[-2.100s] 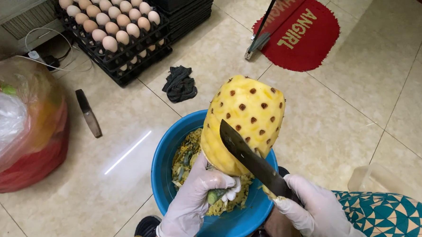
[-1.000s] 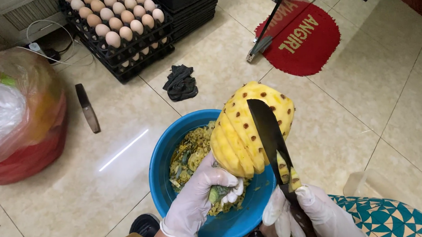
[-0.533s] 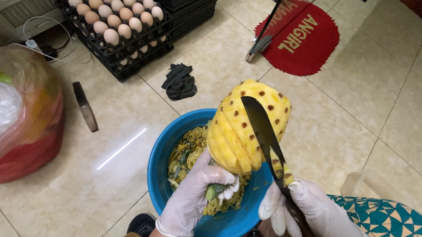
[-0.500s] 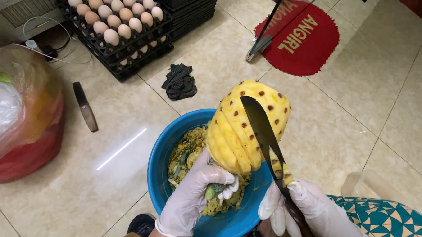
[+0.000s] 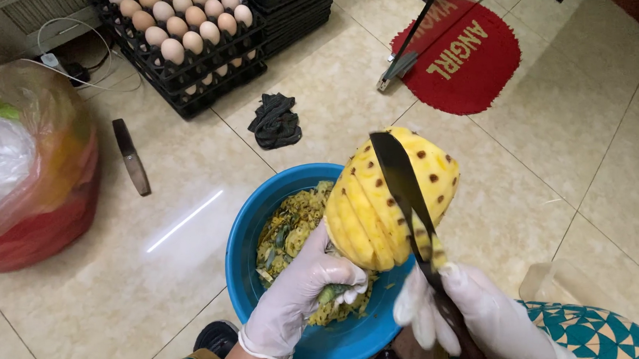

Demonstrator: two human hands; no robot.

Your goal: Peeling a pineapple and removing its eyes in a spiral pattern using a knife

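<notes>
A peeled yellow pineapple (image 5: 378, 206) with brown eyes is held tilted over a blue plastic basin (image 5: 246, 236) full of peelings. My left hand (image 5: 303, 295), in a white glove, grips the pineapple's lower stem end. My right hand (image 5: 462, 313), also gloved, holds a dark-bladed knife (image 5: 402, 190). The blade lies lengthwise along the fruit's surface, its tip at the top end.
Black crates with trays of eggs (image 5: 184, 34) stand at the back. A dark crumpled cloth (image 5: 274, 120) and a second knife (image 5: 132, 155) lie on the tiled floor. A red bag with clear plastic (image 5: 28, 178) sits at left, a red mat (image 5: 465, 58) at back right.
The pineapple has been turned and tilted further to the right over the basin. The knife moved from across its lower side to lie along its length.
</notes>
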